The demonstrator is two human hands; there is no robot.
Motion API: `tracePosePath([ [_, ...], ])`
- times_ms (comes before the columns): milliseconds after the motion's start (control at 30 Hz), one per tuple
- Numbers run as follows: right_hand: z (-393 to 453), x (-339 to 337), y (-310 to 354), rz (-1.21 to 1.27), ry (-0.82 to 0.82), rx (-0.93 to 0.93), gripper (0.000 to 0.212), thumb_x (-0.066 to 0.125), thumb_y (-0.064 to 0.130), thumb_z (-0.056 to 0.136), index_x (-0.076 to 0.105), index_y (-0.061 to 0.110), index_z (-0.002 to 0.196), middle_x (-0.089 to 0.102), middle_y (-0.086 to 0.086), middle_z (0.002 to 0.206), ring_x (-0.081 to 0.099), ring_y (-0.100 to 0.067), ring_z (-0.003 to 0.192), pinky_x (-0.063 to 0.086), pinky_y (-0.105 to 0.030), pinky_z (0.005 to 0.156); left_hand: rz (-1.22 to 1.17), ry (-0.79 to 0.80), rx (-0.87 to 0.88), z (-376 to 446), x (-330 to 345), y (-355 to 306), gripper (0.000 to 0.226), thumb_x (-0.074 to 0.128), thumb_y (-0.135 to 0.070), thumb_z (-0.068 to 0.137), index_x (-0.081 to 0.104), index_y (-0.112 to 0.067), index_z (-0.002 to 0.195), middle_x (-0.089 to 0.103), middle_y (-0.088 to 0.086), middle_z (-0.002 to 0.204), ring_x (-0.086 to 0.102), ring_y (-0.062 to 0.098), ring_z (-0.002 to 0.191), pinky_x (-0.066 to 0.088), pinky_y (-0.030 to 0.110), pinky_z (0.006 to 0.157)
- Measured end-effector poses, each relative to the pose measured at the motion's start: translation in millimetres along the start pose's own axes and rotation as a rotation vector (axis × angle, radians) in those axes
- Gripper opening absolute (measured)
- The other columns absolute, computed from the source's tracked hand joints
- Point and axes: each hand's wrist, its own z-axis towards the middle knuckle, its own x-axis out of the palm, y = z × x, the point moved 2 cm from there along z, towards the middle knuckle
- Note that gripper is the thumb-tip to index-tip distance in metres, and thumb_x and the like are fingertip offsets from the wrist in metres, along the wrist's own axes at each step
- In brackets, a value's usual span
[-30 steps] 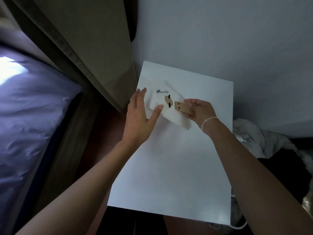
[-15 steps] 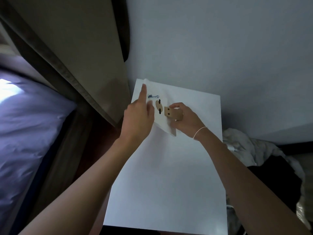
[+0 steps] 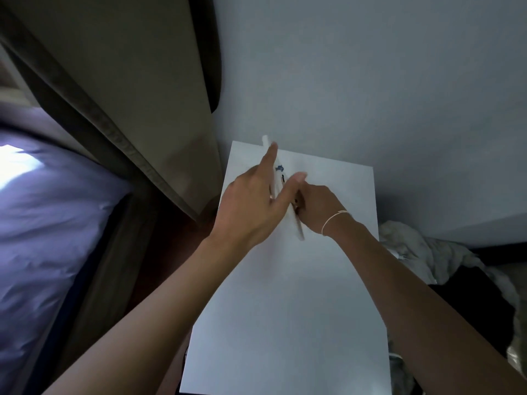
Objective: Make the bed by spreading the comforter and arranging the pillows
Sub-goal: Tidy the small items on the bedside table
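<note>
Head view: over the white tabletop (image 3: 285, 309), left hand (image 3: 251, 206), fingers straight, presses a thin white item (image 3: 269, 166) held edge-on; right hand (image 3: 316, 206) pinches it. Lavender bedding (image 3: 51, 212) lies well left.

The counter (image 3: 288, 323) stands against the wall (image 3: 370, 81), with the bed (image 3: 42, 223) to its left and the headboard (image 3: 142, 95) between them at the back. A heap of cloth (image 3: 422, 258) lies right of the counter. Both hands, left (image 3: 251, 212) and right (image 3: 316, 209), meet over the counter's far end, a flat envelope (image 3: 298, 226) between them.
</note>
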Motion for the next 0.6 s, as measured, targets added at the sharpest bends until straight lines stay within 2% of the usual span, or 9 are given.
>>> tracePosePath([
  [67,3,-2,-3,0.017,-0.001,-0.015,0.013,0.045,0.014,0.088,0.048,0.014,0.102,0.061,-0.007,0.074,0.058,-0.029,0.067,0.053,-0.04,0.066,-0.144,0.034,0.009,4,-4,4,0.065,0.03,-0.062,0.091,0.024,-0.031,0.148,0.053,-0.006,0.099,0.054,0.007,0.088,0.041,0.018,0.077],
  [167,7,-3,-7,0.213,0.074,0.056,0.018,0.043,0.011,0.092,0.048,0.026,0.084,0.052,0.0,0.072,0.055,-0.029,0.075,0.049,-0.039,0.072,-0.259,0.02,0.019,21,-9,23,0.046,0.037,-0.04,0.099,0.033,-0.032,0.144,0.039,-0.003,0.122,0.045,0.008,0.109,0.033,0.014,0.096],
  [233,8,-2,-5,0.465,0.138,0.157,0.033,0.039,0.016,0.099,0.045,0.037,0.074,0.05,0.0,0.078,0.053,-0.031,0.09,0.047,-0.046,0.091,-0.203,0.086,0.032,38,-13,38,0.053,0.047,-0.013,0.092,0.039,-0.03,0.141,0.031,-0.002,0.134,0.037,0.003,0.115,0.027,0.002,0.095],
  [300,8,-3,-2,0.617,0.166,0.242,0.024,0.045,0.019,0.097,0.049,0.024,0.074,0.044,-0.001,0.073,0.049,-0.024,0.08,0.05,-0.037,0.08,-0.073,0.204,0.093,53,-17,49,0.06,0.054,0.0,0.082,0.048,-0.03,0.134,0.029,-0.006,0.142,0.034,-0.002,0.115,0.024,-0.007,0.088],
  [367,7,-6,-2,0.69,0.18,0.309,0.014,0.053,0.02,0.089,0.047,0.011,0.081,0.035,-0.003,0.067,0.039,-0.014,0.059,0.042,-0.018,0.05,-0.037,0.315,0.15,63,-18,54,0.043,0.066,-0.006,0.082,0.059,-0.03,0.117,0.043,-0.007,0.138,0.045,0.004,0.113,0.035,0.005,0.092],
  [400,9,-4,-4,0.784,0.205,0.338,0.014,0.054,0.021,0.088,0.047,0.011,0.082,0.035,-0.002,0.066,0.037,-0.01,0.053,0.038,-0.014,0.045,-0.049,0.369,0.157,67,-16,55,0.033,0.071,-0.012,0.08,0.063,-0.03,0.107,0.052,-0.008,0.131,0.05,0.007,0.108,0.041,0.017,0.094],
  [467,12,-3,-1,0.93,0.225,0.346,0.012,0.054,0.025,0.088,0.052,0.015,0.083,0.039,0.002,0.066,0.039,-0.006,0.054,0.037,-0.014,0.049,-0.078,0.46,0.143,70,-11,55,0.022,0.077,-0.02,0.076,0.066,-0.028,0.094,0.062,-0.009,0.118,0.055,0.011,0.103,0.045,0.032,0.094],
  [500,12,-2,-2,0.921,0.223,0.348,0.012,0.055,0.026,0.088,0.054,0.015,0.083,0.041,0.001,0.065,0.04,-0.007,0.055,0.037,-0.015,0.049,-0.093,0.493,0.136,72,-9,55,0.021,0.078,-0.022,0.075,0.066,-0.026,0.091,0.065,-0.008,0.112,0.056,0.012,0.102,0.046,0.035,0.093],
  [600,14,3,-2,1.24,0.199,0.52,0.02,0.06,0.025,0.082,0.054,0.011,0.069,0.045,-0.006,0.063,0.042,-0.014,0.051,0.037,-0.018,0.045,-0.128,0.535,0.16,77,-7,54,0.015,0.079,-0.022,0.074,0.07,-0.021,0.086,0.071,-0.006,0.09,0.061,0.013,0.089,0.051,0.038,0.085],
])
